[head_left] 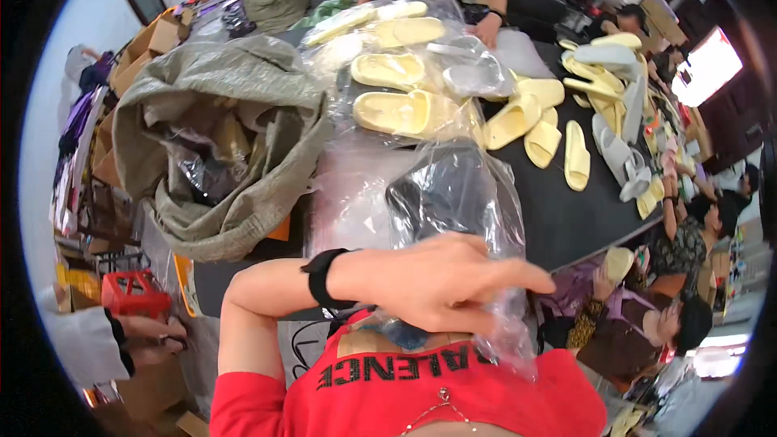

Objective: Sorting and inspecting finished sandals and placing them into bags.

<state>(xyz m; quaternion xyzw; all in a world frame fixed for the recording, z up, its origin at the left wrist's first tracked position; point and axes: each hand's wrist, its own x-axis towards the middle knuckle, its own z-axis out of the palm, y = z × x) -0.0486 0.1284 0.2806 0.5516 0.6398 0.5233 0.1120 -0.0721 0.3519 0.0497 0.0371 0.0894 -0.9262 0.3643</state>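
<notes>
A clear plastic bag [506, 194] lies crumpled along the near edge of a dark table [558, 218], its long axis running away from the wearer toward the far edge, its near end spilling over the edge against a red shirt [388, 392]; the left hand [437, 279] crosses it nearly at right angles from the left, forefinger stretched past the film to the right, other fingers bent, though whether they grip plastic cannot be told; most of the bag lies just beyond the knuckles, making the left the nearer hand in sight, as the right is not seen; flat clear film [348, 202] lies beside the bag on its left; beyond, yellow slide sandals [396, 112] sit under plastic; at the table's left edge slumps an open olive woven sack [267, 85]; loose yellow slides [576, 155] lie toward the right edge; a co-worker's hand [488, 28] reaches in at the far edge.
</notes>
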